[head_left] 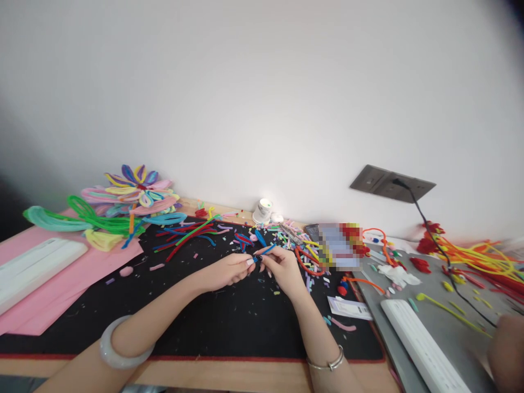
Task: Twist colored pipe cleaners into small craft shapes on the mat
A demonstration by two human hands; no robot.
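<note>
Above the middle of a black mat (233, 327), my left hand (230, 271) and my right hand (283, 268) meet with fingertips almost touching. Both are closed in a pinch on a blue pipe cleaner (268, 249), whose free end sticks up past my right fingers. A small dark bit shows between the fingertips; its exact shape is hidden. Just beyond my hands lie a blue and red looped pipe-cleaner piece (244, 242) and a blue loop (260, 237). Loose red, blue and green pipe cleaners (186, 240) lie to the left.
A pipe-cleaner flower bunch (141, 188) lies at left on pink paper (77, 300). Cut scraps, a white cup (262, 210) and orange pipe cleaners (305, 265) stand behind. White bars (421, 346) flank both sides; a black cable (426, 221) hangs right, near another person's blurred hand (507, 352).
</note>
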